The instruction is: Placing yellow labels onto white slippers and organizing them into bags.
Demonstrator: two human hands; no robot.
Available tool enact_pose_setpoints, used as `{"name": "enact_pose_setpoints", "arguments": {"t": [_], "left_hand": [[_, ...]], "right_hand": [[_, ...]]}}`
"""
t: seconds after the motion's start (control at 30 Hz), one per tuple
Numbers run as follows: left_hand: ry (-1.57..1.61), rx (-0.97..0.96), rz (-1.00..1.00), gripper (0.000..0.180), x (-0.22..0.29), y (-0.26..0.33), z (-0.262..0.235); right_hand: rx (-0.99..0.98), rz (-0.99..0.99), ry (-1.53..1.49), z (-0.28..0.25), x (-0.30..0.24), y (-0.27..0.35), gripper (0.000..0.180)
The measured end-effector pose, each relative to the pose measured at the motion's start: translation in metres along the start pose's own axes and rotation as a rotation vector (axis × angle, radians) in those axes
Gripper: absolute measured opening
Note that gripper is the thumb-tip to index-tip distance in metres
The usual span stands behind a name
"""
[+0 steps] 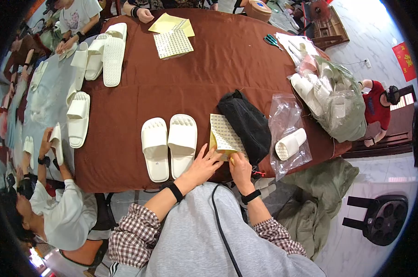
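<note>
The sticker sheet (225, 128) in the head view lies just right of the frame's centre, its lower edge touched by the left hand (200, 167), loosely spread and gripping nothing, and the curled right hand (241, 172), whose hold I cannot tell, beside a black bag (247, 124).

Yellow-backed white sticker sheet (224, 128), cream slippers (155, 148)

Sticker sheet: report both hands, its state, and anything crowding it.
Left hand spread at lower left of sticker sheet. Right hand at its lower edge, grip unclear. Sheet curled, yellow showing. Black cloth item crowding its right side.
</note>
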State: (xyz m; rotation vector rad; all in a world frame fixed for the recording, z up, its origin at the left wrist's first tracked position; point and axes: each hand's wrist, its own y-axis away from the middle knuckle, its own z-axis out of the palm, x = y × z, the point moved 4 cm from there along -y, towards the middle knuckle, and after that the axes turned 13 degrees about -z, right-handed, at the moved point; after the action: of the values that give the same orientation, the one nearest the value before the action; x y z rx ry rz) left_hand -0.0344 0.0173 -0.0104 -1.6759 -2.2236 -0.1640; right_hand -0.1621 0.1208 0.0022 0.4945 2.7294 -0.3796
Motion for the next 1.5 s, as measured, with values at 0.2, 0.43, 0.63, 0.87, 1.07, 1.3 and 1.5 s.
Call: {"name": "enact_pose_setpoints", "arguments": {"t": [0.2, 0.43, 0.63, 0.87, 1.07, 1.3, 1.5], "left_hand": [[-0.028, -0.055, -0.035, 0.047, 0.001, -0.006, 0.002], [-0.032, -0.068, -0.056, 0.046, -0.002, -0.003, 0.006], [-0.034, -0.027, -0.071, 0.042, -0.004, 0.004, 0.0], [-0.048, -0.056, -0.048, 0.044, -0.004, 0.005, 0.0], [0.029, 0.017, -0.046, 0.04, -0.004, 0.001, -0.004], [0.397, 0.171, -0.243, 0.015, -0.01, -0.029, -0.007], [0.292, 0.171, -0.194, 0.011, -0.003, -0.041, 0.007]], "right_hand": [[0.003, -0.019, 0.049, 0.003, 0.0, 0.003, 0.008], [-0.059, -0.03, 0.01, 0.004, 0.002, 0.001, 0.01], [0.014, -0.027, -0.051, 0.001, 0.002, 0.0, 0.017], [0.023, 0.055, -0.081, 0.005, -0.005, -0.009, 0.014], [0.057, 0.095, -0.184, 0.01, 0.009, -0.006, 0.015], [0.062, 0.031, -0.4, 0.011, 0.016, -0.005, 0.018], [0.05, 0.024, -0.38, 0.017, 0.021, 0.001, 0.021]]}}
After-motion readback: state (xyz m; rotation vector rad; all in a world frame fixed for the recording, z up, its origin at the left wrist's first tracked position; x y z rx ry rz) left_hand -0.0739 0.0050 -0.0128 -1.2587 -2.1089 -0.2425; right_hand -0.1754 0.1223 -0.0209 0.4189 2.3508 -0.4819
